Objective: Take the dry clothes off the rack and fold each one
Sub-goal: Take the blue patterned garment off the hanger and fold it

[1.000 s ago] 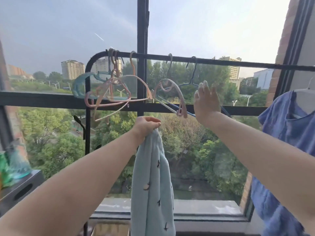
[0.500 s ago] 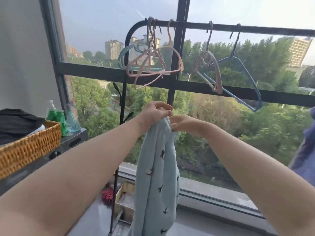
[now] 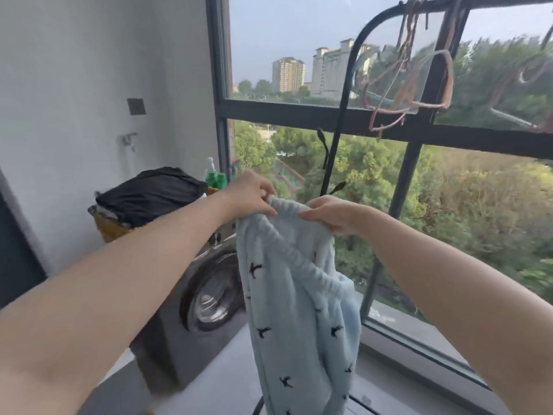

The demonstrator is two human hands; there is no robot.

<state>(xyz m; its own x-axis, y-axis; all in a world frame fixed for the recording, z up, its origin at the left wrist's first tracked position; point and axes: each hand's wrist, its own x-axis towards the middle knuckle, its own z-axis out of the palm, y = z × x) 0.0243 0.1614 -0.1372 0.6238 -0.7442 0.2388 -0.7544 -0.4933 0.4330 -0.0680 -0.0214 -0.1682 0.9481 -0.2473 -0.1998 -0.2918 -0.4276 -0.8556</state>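
Head view, left hand (image 3: 251, 194), right hand (image 3: 332, 215), both pinching waistband of blue garment (image 3: 299, 310)

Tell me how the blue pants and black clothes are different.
The pants are pale blue with black birds; the black clothes look plain. The pants hang from the left hand and right hand; the black clothes lie heaped on the basket. Both are off the rack.

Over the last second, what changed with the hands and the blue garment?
The right hand left the hangers, came down and took hold of the blue garment at its waistband beside the left hand; the two then drew apart, stretching it open. The left hand kept its grip throughout, and the empty hangers stayed on the rack.
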